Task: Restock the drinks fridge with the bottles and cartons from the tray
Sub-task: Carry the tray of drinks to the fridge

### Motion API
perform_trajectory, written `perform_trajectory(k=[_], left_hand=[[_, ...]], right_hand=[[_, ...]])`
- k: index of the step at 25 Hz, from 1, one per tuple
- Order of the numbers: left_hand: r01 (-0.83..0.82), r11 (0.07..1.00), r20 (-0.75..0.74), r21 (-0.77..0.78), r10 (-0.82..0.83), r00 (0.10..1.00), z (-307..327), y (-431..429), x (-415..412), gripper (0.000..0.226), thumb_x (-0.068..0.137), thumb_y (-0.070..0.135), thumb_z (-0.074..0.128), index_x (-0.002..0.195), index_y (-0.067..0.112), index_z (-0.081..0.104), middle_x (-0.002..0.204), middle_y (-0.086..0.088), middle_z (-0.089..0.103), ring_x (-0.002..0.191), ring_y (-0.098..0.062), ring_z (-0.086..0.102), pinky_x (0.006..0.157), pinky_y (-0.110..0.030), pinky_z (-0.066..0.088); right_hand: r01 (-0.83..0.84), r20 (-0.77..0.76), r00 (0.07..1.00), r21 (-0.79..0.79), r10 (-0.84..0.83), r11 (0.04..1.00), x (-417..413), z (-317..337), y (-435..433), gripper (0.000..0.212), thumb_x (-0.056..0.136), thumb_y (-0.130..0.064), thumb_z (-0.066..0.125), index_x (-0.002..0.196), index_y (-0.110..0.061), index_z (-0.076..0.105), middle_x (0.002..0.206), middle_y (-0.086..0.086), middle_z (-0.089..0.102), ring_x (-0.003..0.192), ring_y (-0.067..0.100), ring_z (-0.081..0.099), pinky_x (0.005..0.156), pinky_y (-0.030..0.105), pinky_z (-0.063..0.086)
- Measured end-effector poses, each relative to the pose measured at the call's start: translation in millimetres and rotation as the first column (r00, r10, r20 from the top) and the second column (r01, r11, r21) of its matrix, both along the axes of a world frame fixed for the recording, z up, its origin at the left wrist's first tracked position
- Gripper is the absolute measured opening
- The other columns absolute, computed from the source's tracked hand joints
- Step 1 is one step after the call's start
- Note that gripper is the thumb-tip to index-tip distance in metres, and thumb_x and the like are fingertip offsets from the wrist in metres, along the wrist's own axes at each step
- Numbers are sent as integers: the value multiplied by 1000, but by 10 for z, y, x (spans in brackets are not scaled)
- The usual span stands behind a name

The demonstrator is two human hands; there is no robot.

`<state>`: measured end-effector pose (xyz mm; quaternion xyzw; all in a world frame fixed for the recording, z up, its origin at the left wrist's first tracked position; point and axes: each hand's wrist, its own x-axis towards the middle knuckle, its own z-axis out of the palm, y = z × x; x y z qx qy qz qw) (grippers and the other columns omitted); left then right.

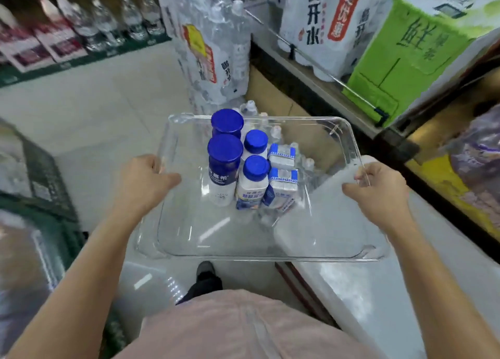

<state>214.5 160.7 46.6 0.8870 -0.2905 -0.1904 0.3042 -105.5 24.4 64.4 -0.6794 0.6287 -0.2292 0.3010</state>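
While your left hand [146, 180] and right hand [378, 188] clamp fingers over the side rims of the clear tray [243, 239], you carry stiff, slick plastic loaded far-centre with top-heavy bottles [226, 169] and cartons [281, 185], so keep it level.

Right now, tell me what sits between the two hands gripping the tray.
In the head view, between the left hand and right hand on the clear tray stand four blue-capped bottles and two cartons.
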Motion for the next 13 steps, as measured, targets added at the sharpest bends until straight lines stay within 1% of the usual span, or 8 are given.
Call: perform_trajectory(k=[2,3,4,6,7,9,11,13], left_hand=[[-80,996,21,30,79,997,-10,142,288,34,71,21,71,77,-9,57,64,-16,54,64,-31,51,51,-32,34],[-116,993,38,37,115,993,-16,187,439,32,71,22,70,75,-7,56,62,-13,53,64,-32,51,52,-32,34],[-156,987,55,37,153,987,-22,225,627,31,72,22,70,72,-6,56,60,-12,51,63,-31,51,51,-31,33],[-204,979,75,16,202,976,-21,247,992,31,72,20,71,68,-6,55,59,-13,50,57,-26,46,50,-27,32],[-227,974,83,-5,227,970,-15,231,1193,32,72,19,71,64,-5,52,57,-12,48,53,-25,43,49,-27,31],[-269,963,114,-26,270,956,-5,159,1603,37,71,18,71,54,3,41,51,-7,39,48,-21,36,47,-29,27],[-293,955,137,-48,297,945,7,50,1957,42,71,16,69,52,8,34,49,-5,33,46,-18,31,45,-29,23],[-345,936,141,-65,351,926,13,-82,2303,42,71,15,69,52,9,32,48,-3,32,45,-17,30,45,-29,22]], right_hand=[[-100,-10,995,0,100,995,472,-35,-174,15,70,-3,69,76,-5,56,63,3,49,53,18,43,41,13,34],[-146,-17,989,0,145,989,710,-44,-263,15,71,-3,69,76,-5,55,64,3,50,54,19,43,42,15,34],[-191,-26,981,2,191,982,979,-59,-363,15,71,-4,69,76,-5,55,64,3,49,53,18,43,45,23,37],[-263,-39,964,-3,263,965,1465,-65,-534,16,71,-6,69,75,-5,54,60,0,47,51,16,42,47,25,33],[-301,-44,953,-12,300,954,1720,-68,-631,17,72,-6,70,74,-5,53,59,-1,46,51,15,41,47,26,32],[-359,-43,933,-27,358,933,2240,-82,-826,19,73,-6,70,73,-6,51,57,0,46,51,17,42,47,28,32],[-392,-16,920,-28,391,920,2719,-95,-1020,18,72,-5,70,72,-4,52,57,2,47,52,22,44,50,30,33],[-420,-9,908,-27,420,907,3197,-103,-1243,17,72,-5,70,73,-3,53,57,3,48,52,23,44,49,29,34]])
